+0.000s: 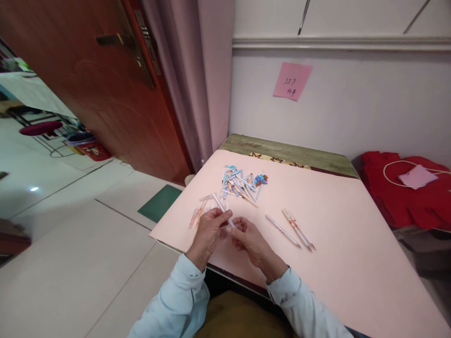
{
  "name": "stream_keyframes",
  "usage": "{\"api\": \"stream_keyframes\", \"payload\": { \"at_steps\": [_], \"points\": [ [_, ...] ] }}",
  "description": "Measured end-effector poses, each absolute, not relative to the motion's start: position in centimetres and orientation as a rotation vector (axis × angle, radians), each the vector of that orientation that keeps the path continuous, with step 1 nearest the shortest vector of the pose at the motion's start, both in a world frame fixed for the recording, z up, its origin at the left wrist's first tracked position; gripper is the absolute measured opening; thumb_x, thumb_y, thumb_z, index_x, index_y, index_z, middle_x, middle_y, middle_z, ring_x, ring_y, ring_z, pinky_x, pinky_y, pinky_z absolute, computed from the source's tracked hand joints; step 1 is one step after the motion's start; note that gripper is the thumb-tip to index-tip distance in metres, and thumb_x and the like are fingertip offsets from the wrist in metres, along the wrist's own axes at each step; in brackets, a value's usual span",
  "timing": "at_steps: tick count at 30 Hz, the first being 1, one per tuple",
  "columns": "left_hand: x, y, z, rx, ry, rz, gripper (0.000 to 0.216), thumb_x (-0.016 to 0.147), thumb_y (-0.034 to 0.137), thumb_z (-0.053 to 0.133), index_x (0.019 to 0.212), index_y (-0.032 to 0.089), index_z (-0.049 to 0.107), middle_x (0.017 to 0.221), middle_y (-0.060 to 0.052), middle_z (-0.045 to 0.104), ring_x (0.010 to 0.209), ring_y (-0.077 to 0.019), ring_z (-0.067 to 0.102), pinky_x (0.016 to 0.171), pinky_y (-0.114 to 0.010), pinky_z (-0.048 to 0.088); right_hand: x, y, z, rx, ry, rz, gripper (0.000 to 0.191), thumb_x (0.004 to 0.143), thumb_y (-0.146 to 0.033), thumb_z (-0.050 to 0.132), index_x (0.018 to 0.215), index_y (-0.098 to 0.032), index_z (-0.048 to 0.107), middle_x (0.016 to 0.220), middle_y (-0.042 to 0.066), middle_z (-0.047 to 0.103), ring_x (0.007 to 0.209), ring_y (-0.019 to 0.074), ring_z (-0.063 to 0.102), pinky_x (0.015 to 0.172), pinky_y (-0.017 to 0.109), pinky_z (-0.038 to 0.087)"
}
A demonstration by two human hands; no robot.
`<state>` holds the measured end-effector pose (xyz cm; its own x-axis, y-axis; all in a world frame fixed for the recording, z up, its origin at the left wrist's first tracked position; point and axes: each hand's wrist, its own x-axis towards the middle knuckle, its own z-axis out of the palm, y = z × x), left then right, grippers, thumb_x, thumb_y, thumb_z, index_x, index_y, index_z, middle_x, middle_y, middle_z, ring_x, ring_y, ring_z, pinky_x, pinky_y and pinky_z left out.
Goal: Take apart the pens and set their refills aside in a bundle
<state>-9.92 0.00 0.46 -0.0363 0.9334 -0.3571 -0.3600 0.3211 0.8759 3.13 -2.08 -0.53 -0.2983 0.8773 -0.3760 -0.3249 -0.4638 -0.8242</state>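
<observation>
Both my hands meet over the near left part of the pink table top. Between the thumb and fingers of my left hand (211,228) is a slim, pale pen (219,203), its upper end pointing away from me. My right hand (249,238) pinches the pen's lower end, its fingertips partly hidden. Just beyond lies a heap of pen parts (237,182) in blue, white and tan. Beside the heap sits a small cluster of blue and brown pieces (261,180). Clear and orange pen parts (197,212) lie left of my left hand.
Right of my hands lie a silvery pen (283,231) and some cream-and-brown pens (298,228) on the pink table top (338,263). A red cloth (405,188) is at the far right. A wooden door (116,94) and a curtain (197,70) stand behind the table's left side.
</observation>
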Motion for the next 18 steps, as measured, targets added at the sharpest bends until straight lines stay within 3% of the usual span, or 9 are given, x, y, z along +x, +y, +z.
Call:
{"api": "stream_keyframes", "payload": {
  "at_steps": [4, 9, 15, 18],
  "points": [
    [-10.1, 0.0, 0.4, 0.651, 1.122, 1.173, 0.034, 0.063, 0.036, 0.083, 0.067, 0.015, 0.057, 0.06, 0.001, 0.059, 0.048, -0.008, 0.052, 0.045, -0.02, 0.035, 3.0, -2.0, -0.8, -1.094, -0.837, 1.987, 0.058, 0.078, -0.073, 0.058, 0.079, -0.014, 0.061, 0.051, -0.008, 0.041, 0.038, 0.0038, 0.029, 0.039, 0.02, 0.014],
    [-10.1, 0.1, 0.4, 0.638, 1.17, 1.199, 0.033, 0.061, 0.036, 0.084, 0.069, 0.013, 0.061, 0.064, -0.001, 0.063, 0.054, -0.0095, 0.057, 0.05, -0.021, 0.041, 3.0, -2.0, -0.7, -1.077, -0.823, 1.864, 0.05, 0.062, -0.052, 0.084, 0.084, -0.017, 0.056, 0.069, -0.003, 0.06, 0.056, 0.0078, 0.052, 0.048, 0.018, 0.033],
    [-10.2, 0.4, 1.5, 0.635, 1.169, 1.182, 0.037, 0.062, 0.039, 0.083, 0.071, 0.015, 0.056, 0.067, -0.003, 0.067, 0.05, -0.011, 0.058, 0.047, -0.022, 0.043, 3.0, -2.2, -0.9, -1.063, -0.82, 1.984, 0.051, 0.078, -0.065, 0.063, 0.085, -0.015, 0.061, 0.056, -0.008, 0.042, 0.04, 0.003, 0.026, 0.041, 0.02, 0.011],
    [-11.8, 1.1, 1.4, 0.663, 1.311, 1.276, 0.04, 0.061, 0.043, 0.082, 0.078, 0.017, 0.055, 0.068, -0.004, 0.069, 0.05, -0.0135, 0.061, 0.048, -0.024, 0.047, 3.5, -2.0, -1.9, -1.169, -0.934, 1.88, 0.048, 0.082, -0.062, 0.058, 0.081, -0.014, 0.062, 0.058, -0.006, 0.045, 0.042, 0.004, 0.028, 0.042, 0.021, 0.014]
  ]
}}
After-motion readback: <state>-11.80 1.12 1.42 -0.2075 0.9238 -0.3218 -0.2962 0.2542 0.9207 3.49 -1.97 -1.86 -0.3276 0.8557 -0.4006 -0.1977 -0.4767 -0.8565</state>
